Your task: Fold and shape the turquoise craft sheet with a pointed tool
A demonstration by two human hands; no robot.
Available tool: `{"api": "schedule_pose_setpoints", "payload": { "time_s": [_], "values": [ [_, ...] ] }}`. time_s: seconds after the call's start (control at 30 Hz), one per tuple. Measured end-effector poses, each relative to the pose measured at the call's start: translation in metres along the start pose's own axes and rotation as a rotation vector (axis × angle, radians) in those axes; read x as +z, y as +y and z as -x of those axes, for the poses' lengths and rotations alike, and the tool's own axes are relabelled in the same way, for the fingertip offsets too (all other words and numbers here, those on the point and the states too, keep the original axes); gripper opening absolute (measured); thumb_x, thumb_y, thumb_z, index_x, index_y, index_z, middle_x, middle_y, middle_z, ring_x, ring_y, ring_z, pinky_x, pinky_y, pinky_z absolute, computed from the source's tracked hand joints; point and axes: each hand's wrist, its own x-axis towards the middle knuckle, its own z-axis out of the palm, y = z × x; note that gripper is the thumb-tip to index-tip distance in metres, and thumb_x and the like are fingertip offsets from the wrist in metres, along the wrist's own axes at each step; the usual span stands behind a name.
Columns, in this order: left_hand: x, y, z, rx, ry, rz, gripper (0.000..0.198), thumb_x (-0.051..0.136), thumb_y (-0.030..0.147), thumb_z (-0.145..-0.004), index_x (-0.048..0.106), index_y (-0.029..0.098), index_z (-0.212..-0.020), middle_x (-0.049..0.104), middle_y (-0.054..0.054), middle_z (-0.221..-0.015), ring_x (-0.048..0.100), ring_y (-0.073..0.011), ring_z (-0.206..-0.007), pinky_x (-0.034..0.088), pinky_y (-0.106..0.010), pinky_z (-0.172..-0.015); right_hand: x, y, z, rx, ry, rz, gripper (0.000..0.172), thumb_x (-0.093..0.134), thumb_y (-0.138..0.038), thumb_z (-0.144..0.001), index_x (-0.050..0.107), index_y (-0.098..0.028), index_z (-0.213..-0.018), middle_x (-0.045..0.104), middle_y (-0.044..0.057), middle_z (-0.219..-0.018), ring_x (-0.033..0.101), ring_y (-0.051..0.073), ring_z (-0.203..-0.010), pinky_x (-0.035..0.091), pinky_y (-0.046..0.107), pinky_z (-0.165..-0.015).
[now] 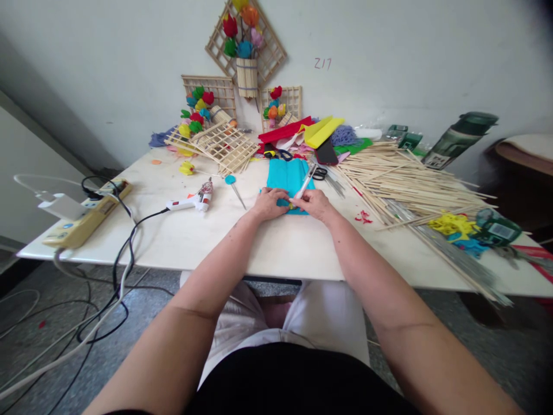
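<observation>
A blue sheet of paper (285, 173) lies on the white table in front of me. My right hand (314, 204) is closed around a white pen-like tool (306, 181), which slants up over the sheet. Its lower tip is near a small yellow piece whose shape I cannot make out. On the sheet's lower left part rests my left hand (271, 203), palm down, its fingertips close to the tool's tip. Black-handled scissors (319, 173) lie just right of the sheet.
Left are a glue gun (202, 200), a blue disc on a stick (230, 180) and a power strip (88, 216) with cables. Many wooden sticks (401, 178) cover the right side. Behind are coloured papers (324, 131), a phone (326, 153) and wooden lattices (227, 147). A dark bottle (460, 138) stands back right.
</observation>
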Motion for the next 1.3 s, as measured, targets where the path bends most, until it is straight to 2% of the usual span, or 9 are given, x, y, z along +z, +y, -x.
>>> {"api": "schedule_pose_setpoints", "payload": {
  "time_s": [0.3,0.43,0.63,0.83,1.3],
  "values": [
    [-0.0078,-0.0001,0.0005,0.027,-0.096,-0.044,0.048,0.066,0.04,-0.065,0.061,0.03,-0.112,0.05,0.006,-0.133,0.037,-0.0277,-0.122,0.03,-0.039,-0.105,0.0016,0.0016,-0.0007,-0.001,0.0,-0.024,0.032,0.062,-0.048,-0.073,0.07,-0.017,-0.08,0.069,0.003,-0.066,0.062,0.015,-0.063,0.049,0.026,-0.06],
    [-0.006,-0.0022,-0.0005,0.035,-0.093,-0.037,0.048,0.066,0.041,-0.065,0.061,0.031,-0.111,0.05,0.006,-0.133,0.037,-0.0277,-0.122,0.03,-0.04,-0.105,0.0022,0.0002,-0.0003,0.0,0.005,-0.063,0.032,0.062,-0.046,-0.074,0.07,-0.017,-0.082,0.069,0.003,-0.067,0.063,0.015,-0.06,0.049,0.026,-0.06],
    [-0.0051,-0.0026,-0.0005,0.029,-0.086,-0.039,0.05,0.065,0.044,-0.064,0.06,0.032,-0.112,0.05,0.007,-0.133,0.036,-0.0287,-0.122,0.031,-0.042,-0.104,0.0027,-0.0059,0.0,-0.029,0.067,-0.08,0.031,0.062,-0.045,-0.073,0.069,-0.017,-0.082,0.07,0.003,-0.071,0.065,0.017,-0.069,0.049,0.025,-0.062],
    [-0.0068,-0.0015,0.0006,0.027,-0.091,-0.042,0.05,0.064,0.044,-0.065,0.06,0.031,-0.113,0.049,0.006,-0.133,0.036,-0.0295,-0.122,0.031,-0.041,-0.104,0.0061,-0.0069,-0.0015,0.018,0.006,-0.073,0.032,0.059,-0.046,-0.076,0.068,-0.017,-0.087,0.068,0.003,-0.065,0.063,0.015,-0.061,0.05,0.026,-0.06],
    [-0.0033,-0.008,-0.0028,0.05,-0.106,-0.02,0.054,0.064,0.047,-0.065,0.058,0.031,-0.116,0.049,0.005,-0.134,0.035,-0.0281,-0.124,0.028,-0.041,-0.106,0.0075,-0.0028,-0.0025,-0.004,0.008,0.012,0.032,0.059,-0.048,-0.076,0.069,-0.019,-0.085,0.069,0.002,-0.066,0.064,0.016,-0.066,0.049,0.025,-0.061]
  ]
}}
